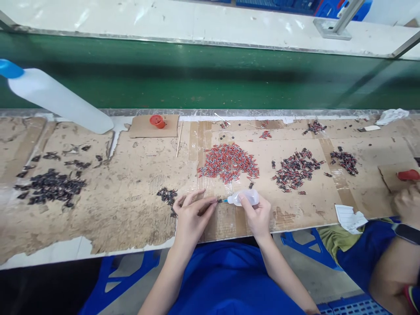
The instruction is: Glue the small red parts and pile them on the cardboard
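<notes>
My right hand (pixel 259 214) grips a small clear squeeze bottle (pixel 249 198) lying nearly level, its thin blue needle tip pointing left. Thumb and index finger of my left hand (pixel 193 215) pinch a small dark part (pixel 219 201) right at that needle tip; its exact kind is too small to make out. Beyond both hands spreads a heap of small red and silver parts (pixel 229 162). A small pile of black pieces (pixel 167 195) sits beside my left hand, and a pile of red and black parts (pixel 297 169) lies to the right.
Cardboard (pixel 131 210) covers the bench. A large white bottle with a blue cap (pixel 59 98) leans at the left, above a black pile (pixel 52 187). A red cup (pixel 157 121) and a wooden stick (pixel 179 139) lie farther back. A co-worker's hand (pixel 408 203) is at the right.
</notes>
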{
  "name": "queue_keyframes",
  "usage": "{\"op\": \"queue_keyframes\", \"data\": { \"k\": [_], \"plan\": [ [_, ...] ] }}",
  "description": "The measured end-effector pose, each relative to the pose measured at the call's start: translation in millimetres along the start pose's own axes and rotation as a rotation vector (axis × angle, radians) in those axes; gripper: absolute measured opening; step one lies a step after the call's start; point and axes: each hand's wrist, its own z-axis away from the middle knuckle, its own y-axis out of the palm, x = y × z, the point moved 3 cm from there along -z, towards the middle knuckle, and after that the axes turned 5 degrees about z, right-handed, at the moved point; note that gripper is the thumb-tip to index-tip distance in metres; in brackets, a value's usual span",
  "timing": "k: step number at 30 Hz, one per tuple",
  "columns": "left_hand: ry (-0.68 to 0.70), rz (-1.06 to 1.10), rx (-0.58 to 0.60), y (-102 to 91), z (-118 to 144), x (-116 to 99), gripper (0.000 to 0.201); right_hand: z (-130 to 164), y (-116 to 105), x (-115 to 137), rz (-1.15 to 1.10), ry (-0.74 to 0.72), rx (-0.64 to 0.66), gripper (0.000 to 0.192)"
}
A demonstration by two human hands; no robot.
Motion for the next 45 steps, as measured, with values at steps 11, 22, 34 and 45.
{"op": "queue_keyframes", "data": {
  "k": [11, 22, 34, 45],
  "plan": [
    [0.064, -0.011, -0.012, 6.7, 2, 2, 0.014, -4, -51, 4, 0.54, -0.066, -0.244, 0.064],
    [-0.033, 0.035, -0.01, 9.2, -3, -2, 0.005, -54, 11, 28, 0.757, -0.664, 0.179, 0.015],
    [-0.175, 0.499, -0.077, 1.0, -6, -2, 0.019, -61, 25, 22, 0.993, -0.664, 0.291, 0.012],
    [-0.19, 0.5, -0.138, -0.1, -9, -1, 0.019, -64, 32, 30, 1.021, -0.649, 0.294, 0.008]
  ]
}}
